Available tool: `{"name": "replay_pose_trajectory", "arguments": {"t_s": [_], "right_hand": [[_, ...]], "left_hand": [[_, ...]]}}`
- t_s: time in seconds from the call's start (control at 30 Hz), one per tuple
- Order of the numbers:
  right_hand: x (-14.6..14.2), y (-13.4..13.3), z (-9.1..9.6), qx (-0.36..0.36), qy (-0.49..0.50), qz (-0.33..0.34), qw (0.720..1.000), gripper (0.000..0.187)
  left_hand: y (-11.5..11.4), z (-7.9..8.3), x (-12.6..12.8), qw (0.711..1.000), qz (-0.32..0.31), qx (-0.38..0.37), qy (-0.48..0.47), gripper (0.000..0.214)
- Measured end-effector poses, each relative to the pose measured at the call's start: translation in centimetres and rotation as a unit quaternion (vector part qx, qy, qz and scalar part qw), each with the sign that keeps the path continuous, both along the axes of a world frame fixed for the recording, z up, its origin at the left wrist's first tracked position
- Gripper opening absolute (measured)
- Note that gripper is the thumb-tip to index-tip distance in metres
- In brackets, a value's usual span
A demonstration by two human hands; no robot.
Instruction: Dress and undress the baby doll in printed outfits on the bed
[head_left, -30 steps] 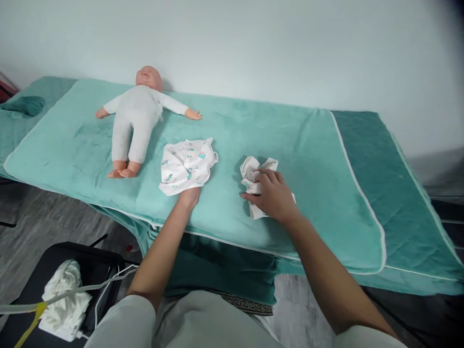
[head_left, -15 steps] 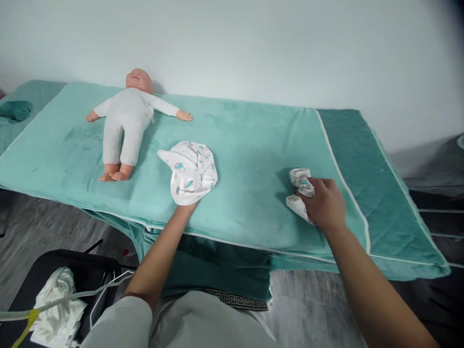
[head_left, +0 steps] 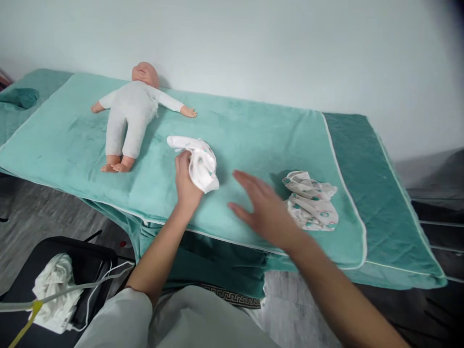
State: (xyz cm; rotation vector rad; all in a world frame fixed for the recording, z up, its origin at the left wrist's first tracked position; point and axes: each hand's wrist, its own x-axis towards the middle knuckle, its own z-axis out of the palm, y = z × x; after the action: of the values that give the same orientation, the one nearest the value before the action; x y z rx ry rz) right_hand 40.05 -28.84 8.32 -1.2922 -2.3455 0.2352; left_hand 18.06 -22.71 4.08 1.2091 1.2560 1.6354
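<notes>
"Green velvety bed point(head_left: 239, 125), biggest thing, runs L to R across the view. Next?"

"Blk chair point(head_left: 92, 263), near L, off the bed, w/ a white heap point(head_left: 54, 273) on it. Then the doll point(head_left: 132, 104), far L on the bed, on its back, arms out, plain white suit. Neither printed pc is on it."

"OK, those printed pcs?"

"Two. Bigger-looking one, the loose cloth point(head_left: 313, 205), is on the R part of the bed, near side, rumpled, nobody's fingers on it. I'd count that one as set down, tho its folds aren't smoothed."

"And the other?"

"Held cloth point(head_left: 203, 166), abt mid-bed, R of the doll's feet. Bunched up, print mostly tucked in. L hand point(head_left: 185, 183) has it: fingers closed round its L side. Thumb's hard to make out, so can't tell the exact pinch."

"R hand?"

"R hand point(head_left: 270, 210) is bare, reaching in btwn the two cloths, bit blurred. Fingers loosely spread, thumb apart, pinching nothing. Can't tell if it touches the bed."

"So, status?"

"My read: abt half thru the two pcs. Done = loose one, down and let go. Left = held one: not laid out, not released. Doll looks untouched, both hands well clear of it."
</notes>
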Motion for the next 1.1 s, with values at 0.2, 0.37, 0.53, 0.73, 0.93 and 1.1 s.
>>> {"name": "replay_pose_trajectory", "arguments": {"t_s": [0.2,0.37,0.53,0.73,0.93,1.1], "right_hand": [[-8.7,4.0,-2.4,0.009,0.199,-0.026,0.98,0.046],[-7.8,6.7,-0.2,0.021,0.216,0.042,0.975,0.035],[-6.0,8.9,5.3,0.102,0.198,0.027,0.975,0.028],[-5.2,9.4,9.1,0.217,0.194,0.002,0.957,0.019],[-5.3,10.1,8.9,0.179,0.156,-0.065,0.969,0.016],[-2.5,11.4,10.3,0.218,0.085,-0.116,0.965,0.033]], "left_hand": [[-0.1,1.3,-0.7,0.972,-0.048,0.052,0.223,0.014],[0.9,3.6,-3.4,0.946,-0.036,0.19,0.262,0.021],[2.7,7.7,-5.1,0.921,-0.037,0.217,0.322,0.02],[3.3,13.2,-4.6,0.925,-0.064,0.193,0.322,0.032],[3.6,15.1,-3.9,0.876,-0.08,0.178,0.441,0.035],[4.7,14.8,-5.1,0.836,-0.011,0.112,0.537,0.039]]}}
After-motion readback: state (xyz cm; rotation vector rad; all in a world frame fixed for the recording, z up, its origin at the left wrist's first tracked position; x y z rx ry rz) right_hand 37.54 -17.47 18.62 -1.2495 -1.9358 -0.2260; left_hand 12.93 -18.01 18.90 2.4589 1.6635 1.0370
